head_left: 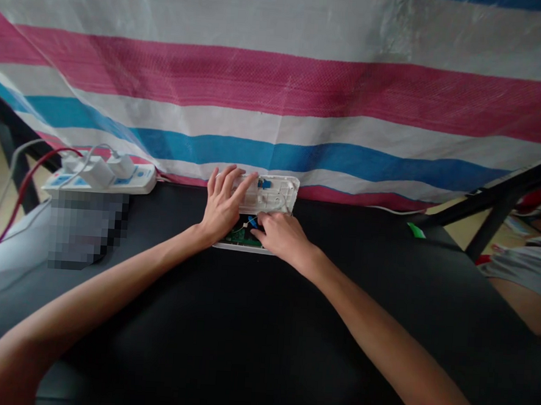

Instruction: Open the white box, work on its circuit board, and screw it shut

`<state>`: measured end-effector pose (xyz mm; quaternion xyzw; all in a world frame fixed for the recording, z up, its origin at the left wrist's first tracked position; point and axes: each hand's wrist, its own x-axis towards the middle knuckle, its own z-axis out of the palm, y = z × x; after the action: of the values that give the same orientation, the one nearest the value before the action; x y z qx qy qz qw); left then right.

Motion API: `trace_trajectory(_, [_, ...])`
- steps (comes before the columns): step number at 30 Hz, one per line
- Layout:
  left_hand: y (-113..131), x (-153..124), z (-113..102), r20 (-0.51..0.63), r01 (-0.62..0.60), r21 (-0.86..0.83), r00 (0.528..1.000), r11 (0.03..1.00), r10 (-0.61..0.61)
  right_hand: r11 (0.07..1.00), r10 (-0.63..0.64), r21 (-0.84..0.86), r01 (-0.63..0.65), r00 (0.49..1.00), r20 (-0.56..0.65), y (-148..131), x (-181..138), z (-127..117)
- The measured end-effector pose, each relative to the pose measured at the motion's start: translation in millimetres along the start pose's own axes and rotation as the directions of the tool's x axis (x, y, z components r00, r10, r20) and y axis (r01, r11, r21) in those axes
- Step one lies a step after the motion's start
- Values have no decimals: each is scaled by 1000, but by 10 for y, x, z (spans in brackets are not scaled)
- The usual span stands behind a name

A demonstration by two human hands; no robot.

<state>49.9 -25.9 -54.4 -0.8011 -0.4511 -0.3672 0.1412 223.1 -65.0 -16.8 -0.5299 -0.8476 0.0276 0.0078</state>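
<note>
An opened white plastic device, like a modem or router, lies on the black table. Its white cover (278, 194) is tilted up at the back with the inside facing me, and a blue part (265, 184) shows in it. In front is the base with a green circuit board (245, 239) and a thin pale cable. My left hand (223, 210) lies over the left side of the cover, fingers spread and reaching its top edge; the thumb is mostly hidden. At the board's right side my right hand (281, 232) has its fingers closed at a small blue connector (253, 222).
A white power strip (143, 179) with plugs and cables stands at the back left, beside a blurred dark object (83, 228). A green scrap (416, 230) lies at the right. A striped tarp (277, 93) hangs behind the table (226, 334). Another person's leg (521, 297) shows at the far right.
</note>
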Motion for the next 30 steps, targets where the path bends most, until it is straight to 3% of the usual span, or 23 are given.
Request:
trace_trajectory(10, [-13,2,-6,-29,-30,-24,999,999,29,997,69,38,-66,993,-96,-123,5,148])
trace_trajectory(15, [-18,-9,-2,-41,-44,-17,998,999,44,997,67,41,-63,994,-87,-124,33,169])
trace_trajectory(24, [-29,-11,8,-79,-77,-8,994,997,77,999,16,39,-14,998,-54,-16,21,14])
trace_trajectory(30, [-18,-2,-17,-58,-74,-5,996,997,74,992,70,111,-67,997,-23,71,1,-144])
